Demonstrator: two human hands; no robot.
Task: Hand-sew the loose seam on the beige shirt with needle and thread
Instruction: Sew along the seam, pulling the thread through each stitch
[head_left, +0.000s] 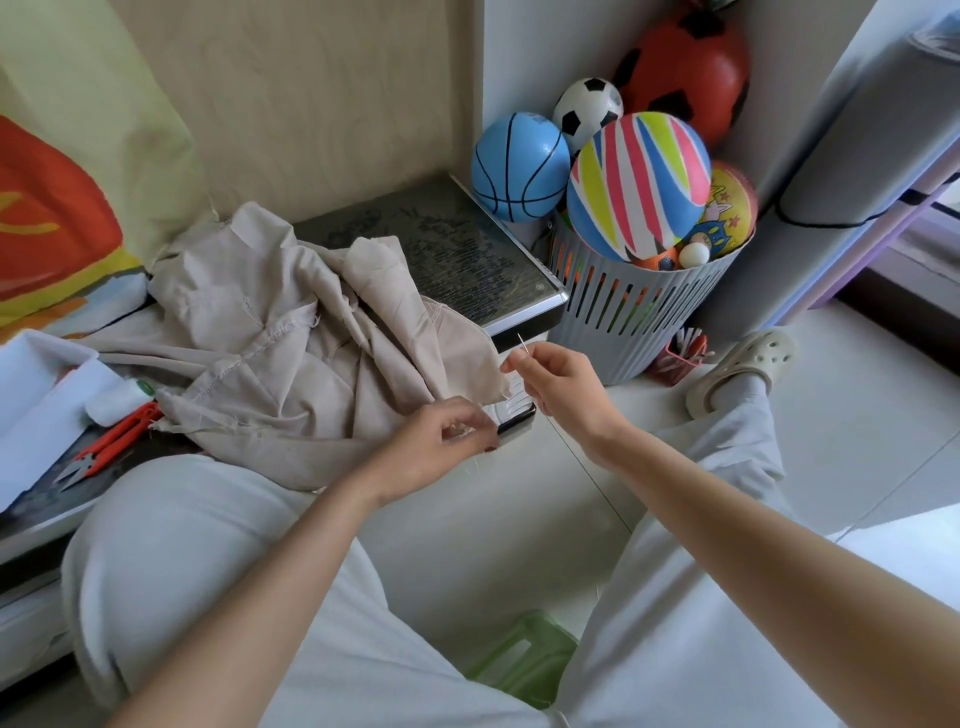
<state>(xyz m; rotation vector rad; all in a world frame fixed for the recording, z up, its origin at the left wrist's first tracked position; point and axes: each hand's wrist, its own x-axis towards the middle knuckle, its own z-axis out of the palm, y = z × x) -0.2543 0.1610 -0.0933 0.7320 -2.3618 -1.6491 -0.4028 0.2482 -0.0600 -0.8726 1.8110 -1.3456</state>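
A low dark glass-topped table with a metal rim carried a crumpled beige cloth shirt. Left of the shirt lay red-handled thread snips, a small white roll and an open white cardboard box; a flat black slab showed under the shirt's right corner.

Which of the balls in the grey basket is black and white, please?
The small football at the back, between the blue basketball and the big red ball.
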